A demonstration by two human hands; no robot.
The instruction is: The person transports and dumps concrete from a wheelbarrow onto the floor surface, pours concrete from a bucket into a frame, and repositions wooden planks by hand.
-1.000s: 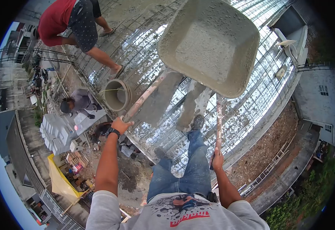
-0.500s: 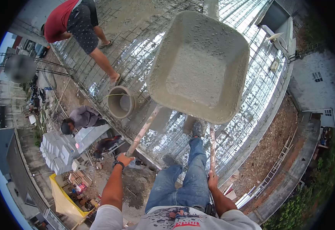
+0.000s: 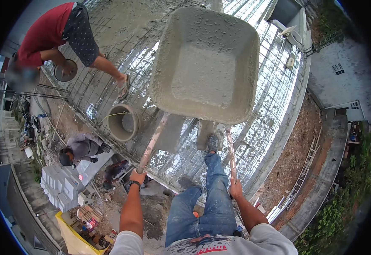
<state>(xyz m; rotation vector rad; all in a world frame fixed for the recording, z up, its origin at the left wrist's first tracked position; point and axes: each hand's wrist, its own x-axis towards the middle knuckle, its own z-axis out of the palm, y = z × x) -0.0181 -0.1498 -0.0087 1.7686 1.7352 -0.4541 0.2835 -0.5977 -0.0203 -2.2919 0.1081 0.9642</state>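
Note:
A wheelbarrow [image 3: 204,76], its tray coated with grey wet concrete, stands in front of me at the upper middle. My left hand [image 3: 138,177] is wrapped round the end of its left handle [image 3: 153,144], with a dark watch on the wrist. Round the right handle [image 3: 231,155] my right hand [image 3: 236,188] is closed. Beneath the tray lies a floor of steel mesh [image 3: 262,123] over shiny sheeting. A round bucket [image 3: 122,123] with a yellowish handle rests left of the left handle.
A person in a red shirt [image 3: 45,32] bends at the upper left, one hand at a round container [image 3: 65,70]. The slab edge [image 3: 96,127] drops off at left; below are a person in grey [image 3: 83,146] and stacked blocks [image 3: 60,185]. Another edge curves along the right.
The wheelbarrow tray has shifted left in view. The person in red now has a hand at a round container. Both my hands have kept hold of the handles.

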